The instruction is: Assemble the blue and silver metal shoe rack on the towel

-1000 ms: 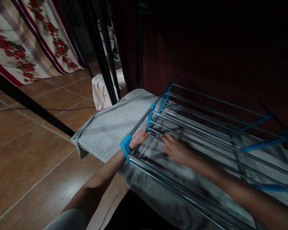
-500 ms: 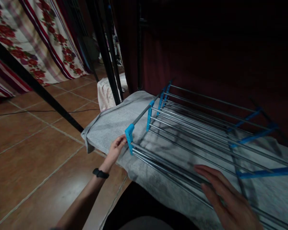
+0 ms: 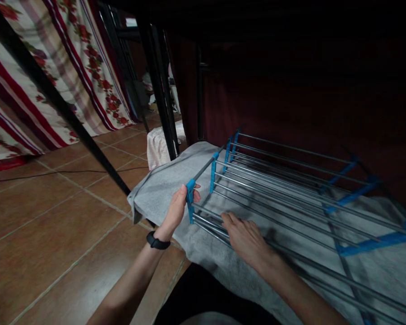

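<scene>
A shoe rack of grey metal tubes (image 3: 284, 194) and blue plastic connectors lies on a grey cloth (image 3: 169, 180). My left hand (image 3: 180, 205), a black band on its wrist, is closed around the nearest blue connector (image 3: 190, 192) at the rack's left end. Its thumb is on the outer side and its fingertips show past the inner side. Over the front metal tubes (image 3: 209, 223) lies my right hand (image 3: 245, 237), its fingers bent around the upper one close to that connector. The right thumb is hidden.
Black metal posts (image 3: 162, 90) stand behind the cloth, and a slanting black bar (image 3: 71, 117) crosses at left. A floral curtain (image 3: 88, 67) hangs beyond the tiled floor (image 3: 71, 234). A dark cable (image 3: 88, 171) runs across the tiles. Behind the rack is a dark red panel (image 3: 274, 104).
My right hand has moved left along the front tubes and come down onto them. My left hand has shifted up and now wraps the blue connector. The view has tilted slightly.
</scene>
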Available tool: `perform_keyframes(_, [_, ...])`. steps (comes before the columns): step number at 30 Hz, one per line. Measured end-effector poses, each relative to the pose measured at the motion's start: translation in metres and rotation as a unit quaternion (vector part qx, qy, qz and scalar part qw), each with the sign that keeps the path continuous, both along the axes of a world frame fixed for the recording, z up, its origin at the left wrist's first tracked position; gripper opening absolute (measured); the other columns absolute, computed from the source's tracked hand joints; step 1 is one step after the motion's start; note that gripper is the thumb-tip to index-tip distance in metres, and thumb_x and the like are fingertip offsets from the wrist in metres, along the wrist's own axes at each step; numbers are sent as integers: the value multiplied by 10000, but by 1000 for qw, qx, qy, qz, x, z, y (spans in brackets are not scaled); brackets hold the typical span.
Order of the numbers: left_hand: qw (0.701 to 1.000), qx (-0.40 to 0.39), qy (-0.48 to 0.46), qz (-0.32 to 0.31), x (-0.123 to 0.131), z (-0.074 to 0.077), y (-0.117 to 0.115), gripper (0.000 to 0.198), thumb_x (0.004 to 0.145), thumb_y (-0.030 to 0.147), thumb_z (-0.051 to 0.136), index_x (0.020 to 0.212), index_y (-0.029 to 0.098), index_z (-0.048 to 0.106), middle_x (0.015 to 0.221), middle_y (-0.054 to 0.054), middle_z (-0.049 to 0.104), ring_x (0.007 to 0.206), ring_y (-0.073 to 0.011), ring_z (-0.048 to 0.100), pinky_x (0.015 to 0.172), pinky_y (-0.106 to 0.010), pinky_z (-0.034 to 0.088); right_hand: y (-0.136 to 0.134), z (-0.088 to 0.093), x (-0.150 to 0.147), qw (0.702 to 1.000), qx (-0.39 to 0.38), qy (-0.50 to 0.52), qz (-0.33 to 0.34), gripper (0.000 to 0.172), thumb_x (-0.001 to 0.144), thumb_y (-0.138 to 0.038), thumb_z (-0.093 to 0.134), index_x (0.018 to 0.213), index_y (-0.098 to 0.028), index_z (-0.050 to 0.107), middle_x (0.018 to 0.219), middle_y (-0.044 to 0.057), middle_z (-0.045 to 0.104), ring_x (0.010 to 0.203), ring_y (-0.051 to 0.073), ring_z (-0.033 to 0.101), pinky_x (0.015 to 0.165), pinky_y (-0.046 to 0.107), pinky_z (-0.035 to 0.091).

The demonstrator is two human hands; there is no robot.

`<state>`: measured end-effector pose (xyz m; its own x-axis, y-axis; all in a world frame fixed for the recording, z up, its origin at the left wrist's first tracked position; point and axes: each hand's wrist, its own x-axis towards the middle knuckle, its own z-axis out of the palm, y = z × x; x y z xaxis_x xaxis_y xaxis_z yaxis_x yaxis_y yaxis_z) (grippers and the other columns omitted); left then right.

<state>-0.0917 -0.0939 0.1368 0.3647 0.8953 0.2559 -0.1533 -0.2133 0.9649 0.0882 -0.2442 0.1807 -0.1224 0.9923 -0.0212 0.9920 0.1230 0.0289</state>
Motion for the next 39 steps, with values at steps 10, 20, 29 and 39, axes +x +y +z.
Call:
perform_keyframes(10, [1000, 13, 20, 21, -4, 0, 5, 538, 944, 587, 338, 931, 155, 658, 892, -74, 677, 778, -189, 600, 764, -313, 476, -4, 24, 3, 998, 58, -11, -2, 328, 943, -69, 307, 1151, -226, 505, 1064, 49, 664, 770, 206, 682, 612, 324, 399])
perform_keyframes(20, [999, -15, -28, 8, 5, 4, 3, 476, 926, 555, 316, 836, 173, 586, 655, -9, 521, 628, -154, 486, 651, -289, 433, -1, 31, 3, 995, 97, -10, 1, 295, 1031, -220, 234, 1125, -225, 515, 1035, 45, 672, 752, 201, 675, 615, 342, 390])
perform_keyframes(29, [998, -12, -25, 54, 10, 0, 1, 539, 914, 622, 318, 823, 168, 593, 616, 1, 491, 608, -149, 466, 651, -286, 417, 1, 33, 3, 998, 67, 2, -12, 301, 1048, -283, 225, 1096, -231, 518, 1030, 51, 693, 805, 203, 684, 652, 334, 393])
perform_keyframes(39, [995, -31, -67, 69, 15, 4, -1, 496, 901, 610, 380, 729, 182, 563, 598, 0, 481, 581, -140, 450, 612, -276, 397, 2, 31, 2, 996, 83, -11, -8, 318, 1046, -279, 221, 1104, -226, 529, 1015, 37, 692, 776, 209, 681, 639, 349, 377])
